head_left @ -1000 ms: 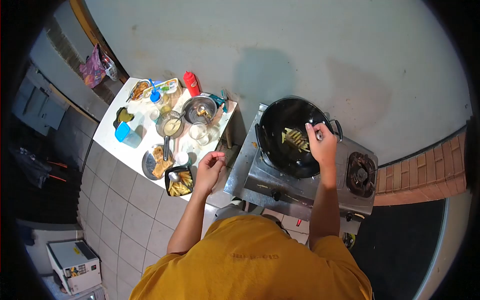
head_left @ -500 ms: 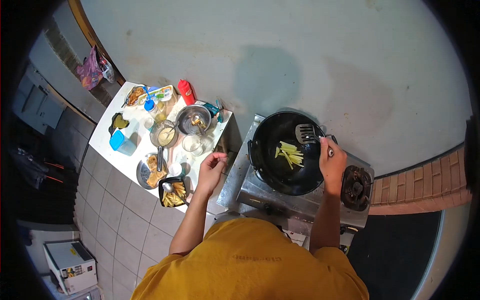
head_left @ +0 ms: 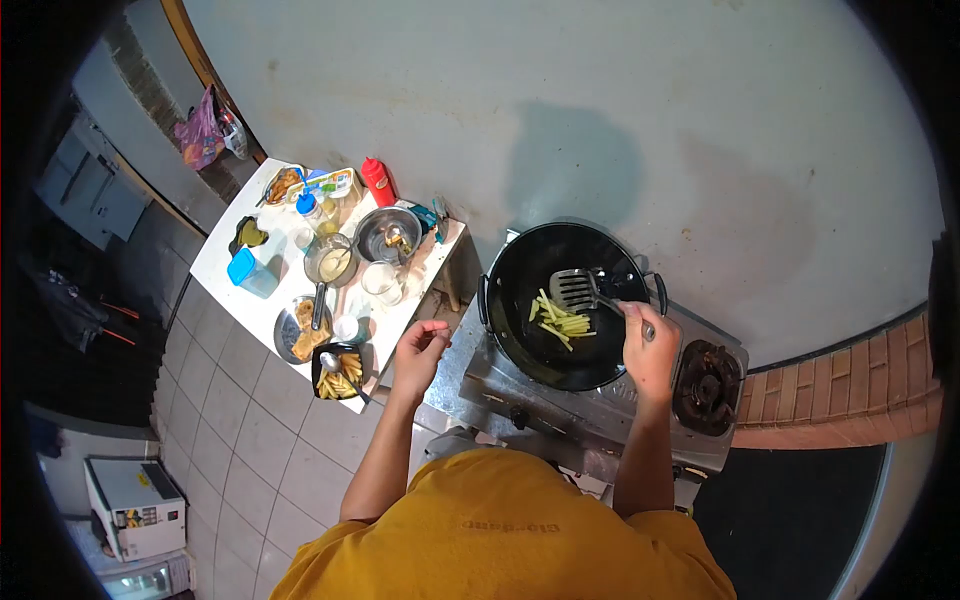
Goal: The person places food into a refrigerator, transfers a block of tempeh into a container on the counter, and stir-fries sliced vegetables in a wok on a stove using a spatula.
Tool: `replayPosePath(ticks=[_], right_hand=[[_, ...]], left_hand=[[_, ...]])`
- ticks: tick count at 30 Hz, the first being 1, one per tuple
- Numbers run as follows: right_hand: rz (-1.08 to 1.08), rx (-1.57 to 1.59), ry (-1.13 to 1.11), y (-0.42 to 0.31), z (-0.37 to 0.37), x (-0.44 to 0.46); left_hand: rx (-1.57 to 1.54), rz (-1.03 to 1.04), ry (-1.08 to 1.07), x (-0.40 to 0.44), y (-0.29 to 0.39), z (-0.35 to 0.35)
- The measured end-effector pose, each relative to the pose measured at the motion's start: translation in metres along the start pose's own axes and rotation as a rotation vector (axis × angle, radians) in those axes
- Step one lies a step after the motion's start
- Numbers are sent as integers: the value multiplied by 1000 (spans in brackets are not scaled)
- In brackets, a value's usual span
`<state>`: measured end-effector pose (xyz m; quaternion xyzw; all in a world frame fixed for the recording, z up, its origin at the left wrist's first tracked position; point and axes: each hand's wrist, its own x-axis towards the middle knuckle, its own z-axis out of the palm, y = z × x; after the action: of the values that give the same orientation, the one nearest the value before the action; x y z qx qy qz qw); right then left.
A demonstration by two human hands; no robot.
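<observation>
My right hand (head_left: 651, 352) is wrapped round the handle of a slotted turner (head_left: 574, 290). Its metal head is inside a black wok (head_left: 540, 368), just behind and touching or nearly touching a small heap of pale yellow-green cut sticks, probably raw potato (head_left: 562, 322). The wok sits on a steel gas stove (head_left: 480, 385). Over the gap between table and stove, my left hand (head_left: 420, 352) hangs in the air with its fingers curled in and nothing visible in them. Nearest to it is a black tray of fried sticks (head_left: 345, 384) with a spoon lying across.
A white table (head_left: 225, 225) on the left holds a steel bowl (head_left: 380, 222), a saucepan (head_left: 318, 262), a red squeeze bottle (head_left: 378, 184), a blue-lidded container (head_left: 252, 275) and a plate of browned food (head_left: 284, 335). A second burner (head_left: 708, 385) is right of the wok.
The turner head has moved left and nearer to me, toward the sticks, which lie shifted and more bunched. My right hand followed. My left hand stays curled in about the same place.
</observation>
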<state>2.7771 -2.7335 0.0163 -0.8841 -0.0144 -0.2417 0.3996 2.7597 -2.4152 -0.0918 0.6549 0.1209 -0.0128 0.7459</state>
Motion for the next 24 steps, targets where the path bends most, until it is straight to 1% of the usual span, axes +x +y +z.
replayPosePath(ticks=[1, 2, 5, 7, 9, 13, 15, 17, 19, 24], right_hand=[[-28, 59, 13, -1, -1, -2], [-7, 79, -33, 7, 1, -5], [-12, 31, -103, 16, 6, -9], [3, 27, -93, 20, 9, -11], [-6, 14, -23, 22, 9, -10], [-1, -24, -5, 19, 4, -12], [-36, -48, -24, 21, 3, -13], [-44, -53, 15, 17, -1, -17], [-113, 32, 102, 16, -4, -20], [-108, -25, 75, 10, -14, -28]], left_hand=[[1, 14, 3, -3, -1, 1], [2, 24, 7, -7, -2, 2], [38, -28, 27, -17, -6, 1], [21, -10, 46, -26, -6, 1], [0, 13, 58, -31, -5, 3], [5, 32, 77, -41, -2, 5], [-5, 32, 87, -44, -1, 7], [-9, 35, 81, -47, -1, 9], [-19, 58, 78, -52, 4, 13], [-25, 75, 47, -60, 6, 14]])
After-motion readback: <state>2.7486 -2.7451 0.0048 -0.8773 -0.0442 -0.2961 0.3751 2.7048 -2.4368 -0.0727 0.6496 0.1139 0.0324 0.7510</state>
